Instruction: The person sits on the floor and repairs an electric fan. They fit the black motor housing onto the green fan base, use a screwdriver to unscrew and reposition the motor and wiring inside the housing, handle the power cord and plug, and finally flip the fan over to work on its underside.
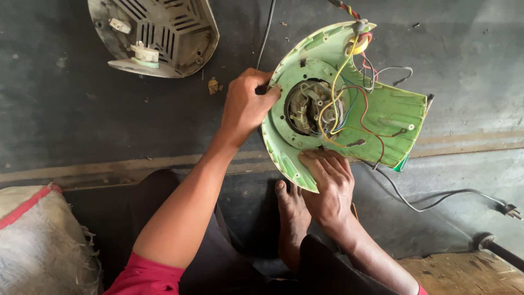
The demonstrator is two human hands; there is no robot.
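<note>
A light green plastic fan housing [393,114] lies open side up on the dark floor. Its round middle holds a motor with wound coils [312,107], and red, yellow, blue and grey wires [357,93] loop across it. My left hand [246,104] grips the housing's left rim with curled fingers. My right hand [330,183] presses flat on the lower rim, fingers together. My bare foot [292,216] rests just below the housing.
A grey slotted fan cover [180,33] lies upside down at the top left. A black power cord with a plug [510,210] trails to the right. A woven sack [38,240] sits bottom left, a wooden board [464,273] bottom right.
</note>
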